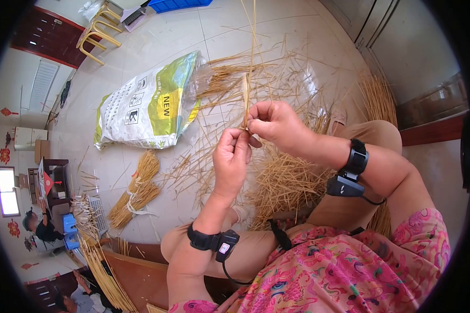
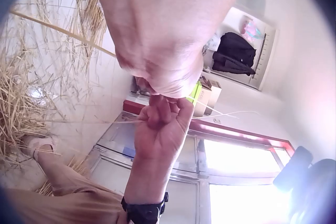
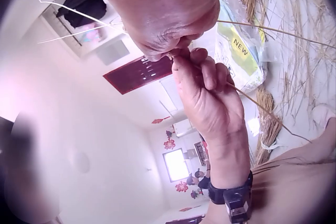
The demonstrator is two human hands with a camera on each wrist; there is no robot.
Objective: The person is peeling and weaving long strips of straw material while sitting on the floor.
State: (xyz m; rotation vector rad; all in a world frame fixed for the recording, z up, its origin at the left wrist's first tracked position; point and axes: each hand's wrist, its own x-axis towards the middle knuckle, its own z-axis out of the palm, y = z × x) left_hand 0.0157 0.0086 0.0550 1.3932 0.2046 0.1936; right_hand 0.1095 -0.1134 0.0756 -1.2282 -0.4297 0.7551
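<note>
Both hands meet in front of the chest over a few long straw stalks (image 1: 252, 57) that stand up away from the body. My left hand (image 1: 231, 159) pinches the stalks between thumb and fingers from below. Right beside it, my right hand (image 1: 282, 128) grips them with curled fingers, its fingertips close to the left thumb. In the right wrist view a thin stalk (image 3: 268, 109) sticks out past the left hand (image 3: 212, 100). The left wrist view shows the right hand's palm side (image 2: 160, 129), with pale strands by its fingers; the pinched part is hidden.
Loose straw (image 1: 290, 180) lies heaped by the legs and scattered over the tiled floor. A white and green bag (image 1: 141, 104) lies ahead on the left, near a tied straw bundle (image 1: 136, 193). More straw (image 1: 378, 101) leans at the right wall. Other people sit far left.
</note>
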